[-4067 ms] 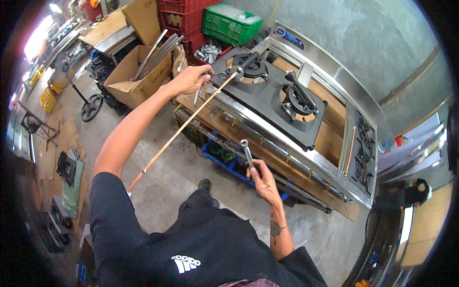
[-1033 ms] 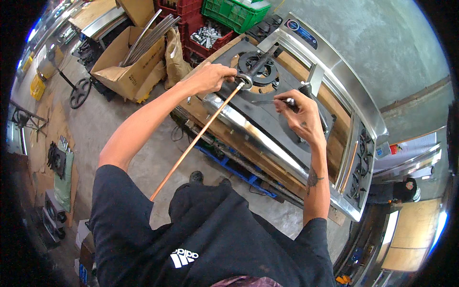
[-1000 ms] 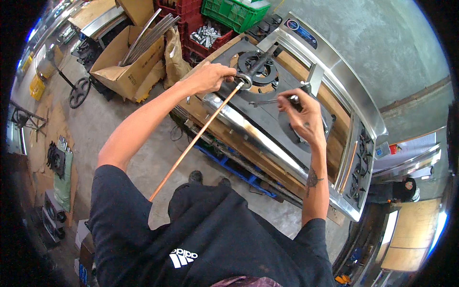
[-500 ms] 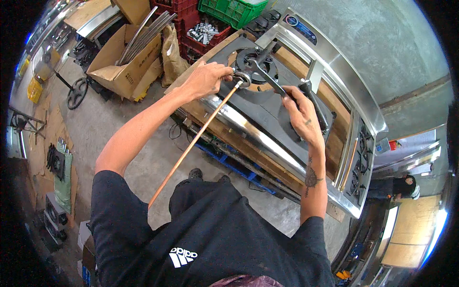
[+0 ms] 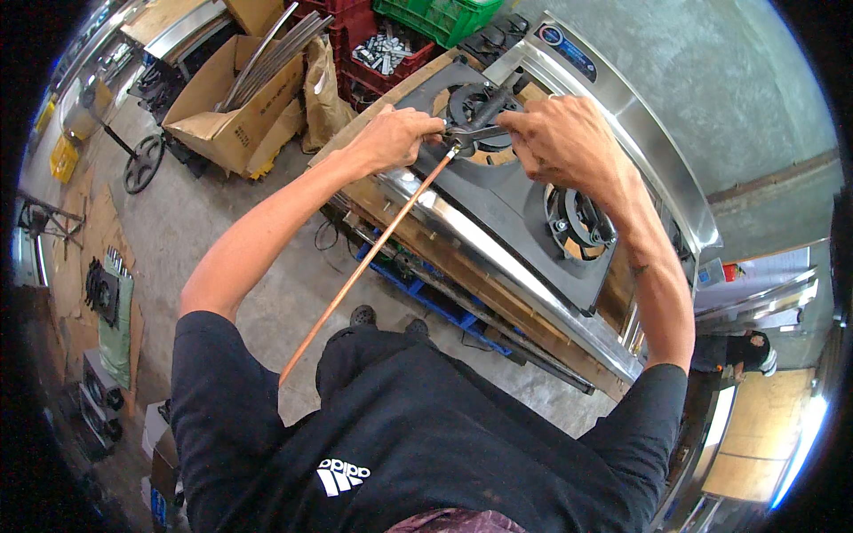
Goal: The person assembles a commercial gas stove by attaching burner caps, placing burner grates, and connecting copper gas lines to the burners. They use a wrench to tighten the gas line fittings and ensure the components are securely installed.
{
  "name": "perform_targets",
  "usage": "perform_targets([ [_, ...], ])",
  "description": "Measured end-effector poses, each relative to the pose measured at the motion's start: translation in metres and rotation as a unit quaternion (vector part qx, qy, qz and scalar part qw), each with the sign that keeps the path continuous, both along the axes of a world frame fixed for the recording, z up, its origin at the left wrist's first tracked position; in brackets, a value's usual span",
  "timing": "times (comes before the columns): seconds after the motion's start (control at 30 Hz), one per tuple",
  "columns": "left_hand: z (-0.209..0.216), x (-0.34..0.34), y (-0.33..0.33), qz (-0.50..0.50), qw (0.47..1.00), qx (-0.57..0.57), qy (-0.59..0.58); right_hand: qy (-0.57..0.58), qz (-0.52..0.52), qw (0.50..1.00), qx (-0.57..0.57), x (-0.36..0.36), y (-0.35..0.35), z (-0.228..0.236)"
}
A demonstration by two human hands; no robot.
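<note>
Both arms reach forward over the black gas stove (image 5: 524, 200). The left hand (image 5: 395, 138) has its fingers curled around the long copper tube (image 5: 364, 262) near its top end; the right hand (image 5: 560, 133) has its fingers clenched on a dark metal tool (image 5: 475, 135) clamped at the tube's tip, between the two hands.

We see the stove (image 5: 533, 222) running from upper centre to lower right of the frame, one burner (image 5: 475, 102) at its upper end, another (image 5: 577, 218) right of centre. A cardboard box (image 5: 231, 115) sits upper left, a crate (image 5: 435, 16) along the top edge.
</note>
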State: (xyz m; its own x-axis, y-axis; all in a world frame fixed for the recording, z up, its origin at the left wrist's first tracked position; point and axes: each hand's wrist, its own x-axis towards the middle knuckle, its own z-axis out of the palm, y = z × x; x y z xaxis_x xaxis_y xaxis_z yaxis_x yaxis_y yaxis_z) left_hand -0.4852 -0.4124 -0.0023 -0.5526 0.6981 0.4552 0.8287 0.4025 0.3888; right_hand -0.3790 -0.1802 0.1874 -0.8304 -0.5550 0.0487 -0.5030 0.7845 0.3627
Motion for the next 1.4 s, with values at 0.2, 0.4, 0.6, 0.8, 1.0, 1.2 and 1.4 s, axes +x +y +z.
perform_targets([
  [0.2,0.005,0.002,-0.002,0.002,1.0,-0.022,0.006,-0.048,0.027,0.995,0.087,-0.029,-0.026,0.019],
  [0.4,0.004,-0.001,-0.001,-0.009,1.0,-0.015,0.015,-0.058,0.09,0.975,0.192,-0.043,-0.065,0.034],
  [0.6,-0.001,-0.004,-0.004,-0.04,0.997,0.058,0.038,-0.074,0.103,0.971,0.203,-0.051,-0.099,0.019],
  [0.8,-0.006,-0.004,0.001,-0.022,0.997,0.05,0.045,0.008,0.138,0.986,0.088,-0.028,-0.04,0.012],
  [1.0,-0.006,-0.004,0.002,-0.029,0.995,0.074,0.059,0.092,0.006,0.994,-0.061,0.023,-0.001,-0.039],
  [1.2,-0.006,-0.005,0.003,-0.029,0.993,0.085,0.08,0.169,-0.109,0.96,-0.193,0.056,0.007,-0.1],
  [1.4,-0.007,-0.004,0.004,-0.009,0.991,0.069,0.117,0.245,-0.141,0.917,-0.281,0.062,0.003,-0.147],
])
